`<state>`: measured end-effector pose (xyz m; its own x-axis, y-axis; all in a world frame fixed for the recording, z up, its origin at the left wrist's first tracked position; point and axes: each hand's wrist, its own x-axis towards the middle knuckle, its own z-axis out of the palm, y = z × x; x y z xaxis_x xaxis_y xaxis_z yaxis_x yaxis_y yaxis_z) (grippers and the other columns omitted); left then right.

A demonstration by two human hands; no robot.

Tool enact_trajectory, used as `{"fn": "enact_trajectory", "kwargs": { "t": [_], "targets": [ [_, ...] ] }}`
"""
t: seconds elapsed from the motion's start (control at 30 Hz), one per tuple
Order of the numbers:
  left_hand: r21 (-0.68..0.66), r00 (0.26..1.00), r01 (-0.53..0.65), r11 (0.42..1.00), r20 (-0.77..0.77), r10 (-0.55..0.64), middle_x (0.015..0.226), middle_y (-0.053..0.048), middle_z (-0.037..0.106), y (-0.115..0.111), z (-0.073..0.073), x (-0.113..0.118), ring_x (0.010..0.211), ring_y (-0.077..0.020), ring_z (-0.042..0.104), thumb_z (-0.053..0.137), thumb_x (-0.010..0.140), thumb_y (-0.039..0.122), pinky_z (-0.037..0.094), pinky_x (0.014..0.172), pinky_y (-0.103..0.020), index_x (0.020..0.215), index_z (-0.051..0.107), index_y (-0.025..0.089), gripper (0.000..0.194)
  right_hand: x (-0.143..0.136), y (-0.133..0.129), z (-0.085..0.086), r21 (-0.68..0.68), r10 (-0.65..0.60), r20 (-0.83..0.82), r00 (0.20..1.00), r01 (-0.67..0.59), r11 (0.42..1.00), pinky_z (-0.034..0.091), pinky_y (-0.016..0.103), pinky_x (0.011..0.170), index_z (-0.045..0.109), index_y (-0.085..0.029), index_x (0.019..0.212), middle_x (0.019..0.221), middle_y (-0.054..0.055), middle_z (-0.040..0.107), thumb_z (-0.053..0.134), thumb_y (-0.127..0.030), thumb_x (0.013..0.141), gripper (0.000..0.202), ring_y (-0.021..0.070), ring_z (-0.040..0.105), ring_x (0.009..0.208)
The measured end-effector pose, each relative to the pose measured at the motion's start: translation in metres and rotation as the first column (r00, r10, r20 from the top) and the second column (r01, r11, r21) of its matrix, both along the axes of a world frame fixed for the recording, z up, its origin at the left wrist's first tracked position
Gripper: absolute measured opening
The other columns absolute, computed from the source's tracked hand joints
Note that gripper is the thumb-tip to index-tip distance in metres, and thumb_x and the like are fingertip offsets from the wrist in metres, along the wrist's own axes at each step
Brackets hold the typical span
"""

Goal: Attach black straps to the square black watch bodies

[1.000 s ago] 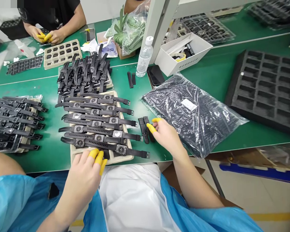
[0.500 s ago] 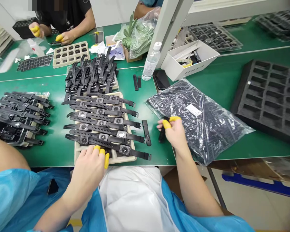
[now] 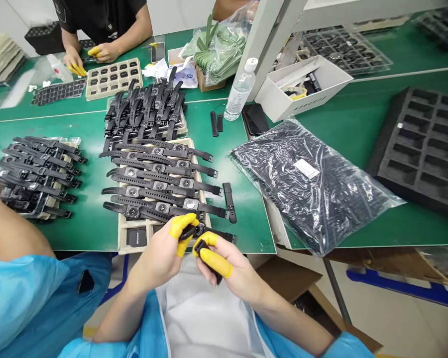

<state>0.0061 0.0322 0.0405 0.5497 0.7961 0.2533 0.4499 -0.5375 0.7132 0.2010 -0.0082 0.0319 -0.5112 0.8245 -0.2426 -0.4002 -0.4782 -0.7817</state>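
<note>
My left hand (image 3: pixel 168 253), with yellow finger covers, pinches a black watch head (image 3: pixel 187 232) over the front edge of the table. Close beside it, my right hand (image 3: pixel 227 263) grips a black watch strap (image 3: pixel 212 266) between thumb and fingers. Just behind them lies a beige tray (image 3: pixel 124 239) bearing rows of black watches (image 3: pixel 159 187) with straps spread sideways. A dark square piece (image 3: pixel 136 237) sits in one of its front compartments. One loose strap (image 3: pixel 229 203) rests right of the tray, and two short straps (image 3: pixel 214 124) lie farther back.
A plastic bag of black straps (image 3: pixel 313 184) lies right, near a black foam tray (image 3: pixel 421 149). Behind stand a bottle (image 3: pixel 241 89) and a white box (image 3: pixel 306 89). More watches are stacked left (image 3: pixel 41 174) and behind (image 3: pixel 145 112). A co-worker's arm reaches in at left; another person sits across.
My right hand has moved left from beside the bag, carrying the strap. My left hand has lifted the front watch off the tray, and both hands are now together at the table edge.
</note>
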Motion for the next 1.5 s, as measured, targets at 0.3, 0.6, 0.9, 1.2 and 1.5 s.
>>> {"fn": "enact_trajectory", "kwargs": {
  "t": [0.3, 0.6, 0.9, 1.2, 1.5],
  "targets": [
    [0.007, 0.984, 0.142, 0.99, 0.106, -0.142, 0.135, -0.014, 0.065, -0.003, -0.007, -0.007, 0.127, -0.0232, 0.06, 0.046, 0.099, 0.007, 0.053, 0.107, -0.041, 0.15, 0.047, 0.021, 0.053, -0.002, 0.003, -0.006, 0.042, 0.066, 0.025, 0.998, -0.067, 0.997, 0.031, 0.024, 0.048, 0.058, -0.017, 0.096, 0.056, -0.008, 0.05, 0.063, -0.062, 0.096, 0.045, 0.0089, 0.039, 0.047],
    [0.023, 0.991, 0.079, 0.997, 0.108, -0.081, 0.132, -0.014, 0.063, -0.007, -0.012, -0.001, 0.125, -0.0246, 0.06, 0.041, 0.099, 0.008, 0.054, 0.104, -0.039, 0.151, 0.044, 0.022, 0.054, -0.006, 0.004, -0.014, 0.015, -0.021, -0.053, 0.998, 0.022, 1.0, 0.03, 0.023, 0.047, 0.057, -0.018, 0.092, 0.051, -0.008, 0.051, 0.067, -0.052, 0.096, 0.036, 0.008, 0.036, 0.043],
    [0.049, 0.99, 0.133, 0.99, 0.041, -0.135, 0.131, -0.019, 0.056, -0.008, -0.001, -0.005, 0.12, -0.0299, 0.057, 0.041, 0.102, 0.023, 0.055, 0.1, -0.046, 0.157, 0.037, 0.017, 0.055, -0.01, 0.004, -0.013, -0.13, -0.082, -0.094, 0.992, 0.069, 0.989, 0.027, 0.021, 0.041, 0.059, -0.018, 0.091, 0.044, -0.01, 0.045, 0.07, -0.053, 0.093, 0.037, 0.0072, 0.028, 0.038],
    [0.161, 0.979, 0.127, 0.979, -0.177, -0.098, 0.116, -0.015, 0.063, -0.005, 0.009, -0.006, 0.106, -0.0274, 0.061, 0.047, 0.099, 0.02, 0.059, 0.089, -0.041, 0.146, 0.048, 0.016, 0.047, -0.007, 0.005, -0.014, -0.151, -0.011, -0.049, 0.999, 0.004, 0.989, 0.025, 0.021, 0.041, 0.059, -0.018, 0.093, 0.047, -0.011, 0.046, 0.068, -0.051, 0.094, 0.034, 0.0067, 0.027, 0.038],
    [0.173, 0.961, 0.128, 0.976, -0.266, -0.079, 0.117, -0.017, 0.063, -0.012, 0.01, -0.012, 0.107, -0.0299, 0.062, 0.047, 0.1, 0.021, 0.06, 0.087, -0.044, 0.152, 0.042, 0.016, 0.053, -0.008, 0.002, -0.014, -0.131, 0.031, -0.039, 0.999, -0.036, 0.991, 0.027, 0.021, 0.041, 0.058, -0.018, 0.096, 0.048, -0.011, 0.046, 0.065, -0.053, 0.096, 0.036, 0.0067, 0.029, 0.038]
  ]
}}
